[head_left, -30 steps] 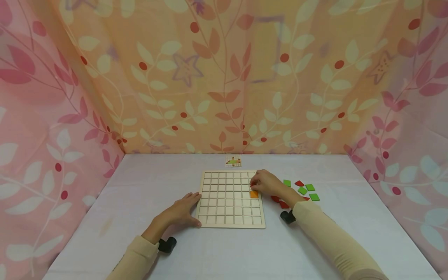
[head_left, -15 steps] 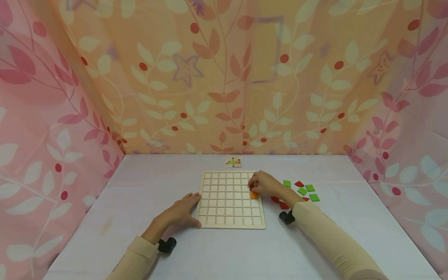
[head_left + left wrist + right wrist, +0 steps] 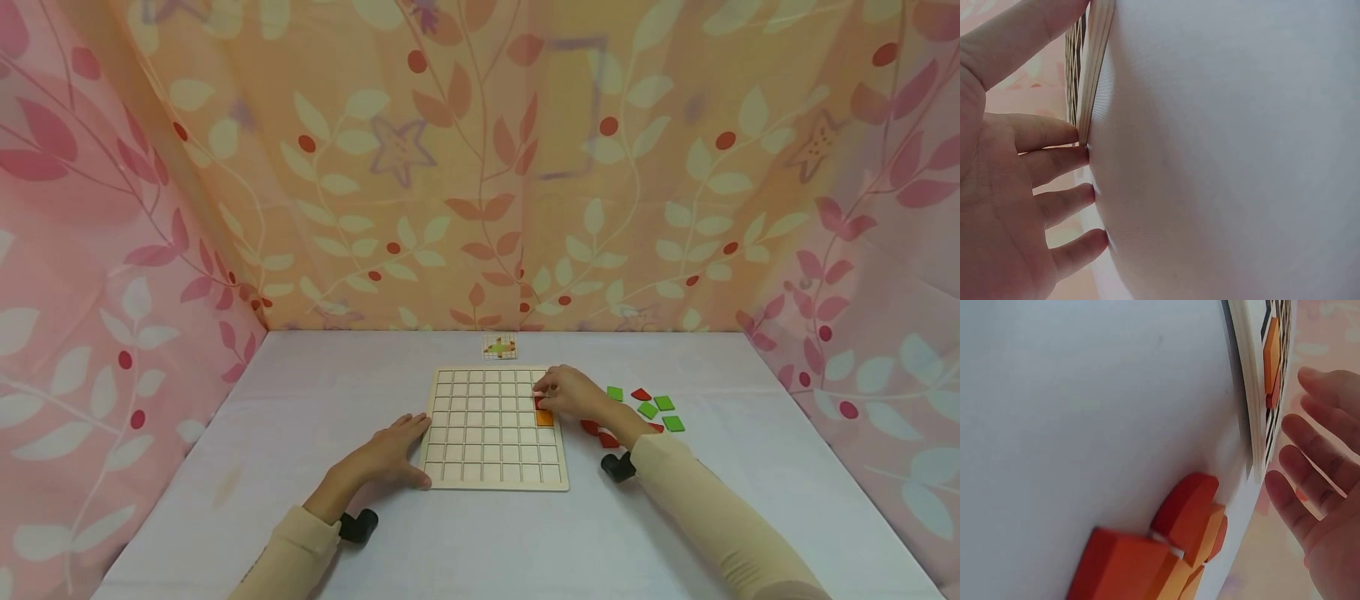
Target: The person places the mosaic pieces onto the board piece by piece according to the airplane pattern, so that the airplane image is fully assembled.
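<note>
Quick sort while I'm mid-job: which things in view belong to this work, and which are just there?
Apparently part of the job:
grid board, left hand at its edge
orange tile and red tile on it, near the right hand
loose green tiles and red pieces
pattern card, probably the reference

Just there:
patterned curtain
white tablecloth
black wrist gear

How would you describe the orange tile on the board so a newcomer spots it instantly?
On the white tablecloth lies a pale gridded board. Follow its rightmost column to the middle row for the orange tile. No other orange tile shows on the board; its neighbour just beyond is a red tile.
</note>
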The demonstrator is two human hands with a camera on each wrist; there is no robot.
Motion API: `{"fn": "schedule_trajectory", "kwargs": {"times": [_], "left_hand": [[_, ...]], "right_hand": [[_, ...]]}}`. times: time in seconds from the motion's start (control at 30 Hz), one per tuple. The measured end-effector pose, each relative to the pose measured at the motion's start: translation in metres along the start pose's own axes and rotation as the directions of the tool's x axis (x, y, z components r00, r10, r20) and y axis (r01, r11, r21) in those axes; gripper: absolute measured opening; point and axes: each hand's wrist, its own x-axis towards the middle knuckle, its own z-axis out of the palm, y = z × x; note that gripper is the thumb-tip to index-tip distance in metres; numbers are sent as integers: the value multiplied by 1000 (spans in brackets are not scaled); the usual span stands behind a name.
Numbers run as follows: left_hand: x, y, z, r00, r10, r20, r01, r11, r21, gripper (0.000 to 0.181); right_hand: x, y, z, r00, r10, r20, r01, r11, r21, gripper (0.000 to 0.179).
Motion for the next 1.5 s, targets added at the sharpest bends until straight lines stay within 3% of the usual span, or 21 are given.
{"fn": "schedule_trajectory", "kwargs": {"times": [0.53,1.07,1.5], "left_hand": [[-3,1,-5,999,21,28,-22,999,24,105],[0,1,-3,1000,-9,26,9,1000,20,105],[-3,6,-4,999,0,35,-1,1000,22,104]], "right_hand": [[-14,16,-16,997,56,-46,-52,994,93,36],[-29,48,-49,989,59,-135,-52,997,59,40],[-42,68,-62,982,127,-137,-124,992,27,42]]}}
